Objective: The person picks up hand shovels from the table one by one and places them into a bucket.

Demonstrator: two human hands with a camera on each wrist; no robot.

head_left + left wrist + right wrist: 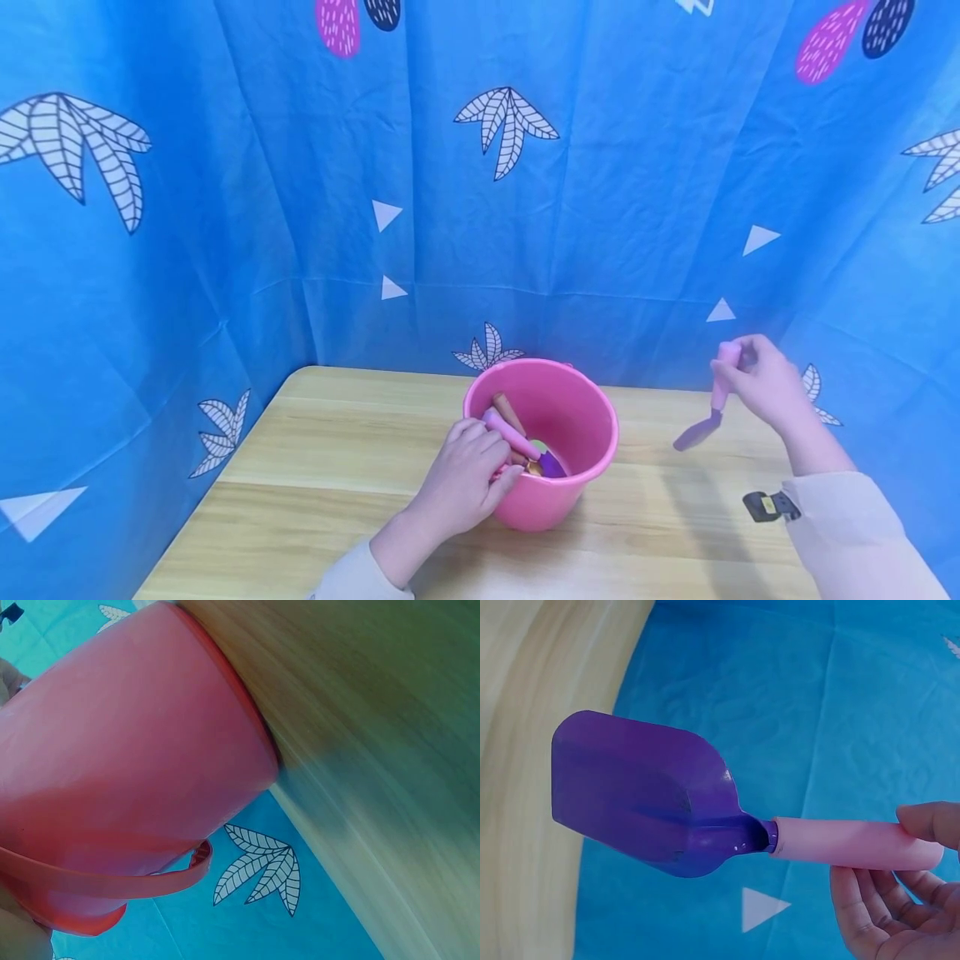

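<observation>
A pink bucket (534, 507) stands upright on the table. My left hand (467, 473) grips its near-left rim; the left wrist view shows the bucket's outer wall (142, 742) and its strap-like handle (112, 885). Inside lie a pink-handled tool (512, 433) with a purple end, a brown handle (507, 412) and partly hidden green and gold pieces. To the right of the bucket, above the table, my right hand (768, 385) pinches the pink handle of a small shovel (637, 791) near its end. Its purple blade points down and left in the head view.
The light wooden table (337, 442) has its far edge close to a blue patterned curtain (480, 225), which also hangs along both sides. A black clip or strap (767, 506) sits by the right sleeve.
</observation>
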